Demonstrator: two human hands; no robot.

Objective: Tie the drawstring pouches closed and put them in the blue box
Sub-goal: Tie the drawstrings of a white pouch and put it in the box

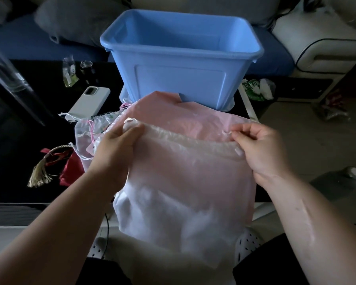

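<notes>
Head view, one frame.

- sheer pink pouch: centre of frame, held up between both hands, hanging down toward the bottom edge. The lower part looks whiter. The gathered top hem runs across from hand to hand and is stretched wide, not cinched. No knot visible.
- left hand: centre-left. Grip curled round the left end of the top hem, fabric bunched under thumb and fingers.
- right hand: centre-right. Grip pinching the right end of the hem between thumb and fingertips, other fingers curled in.
- blue box: top centre, upright with the open side up, just behind the held pouch. Pouch and hands are below it in frame, not in it.
- flat pink pouch: lies behind the held one, its top edge up against the box's front wall.
- clear pouch with pink cord: left of the left hand, on the black table.
- red pouch with gold tassel: lower left on the table.
- white phone: face down, left of the box.
- small clear packet: upper left, contents too small to tell.
- green-and-white wrapper: right of the box.
- white perforated shoes: bottom of frame, partly hidden by the pouch.
</notes>
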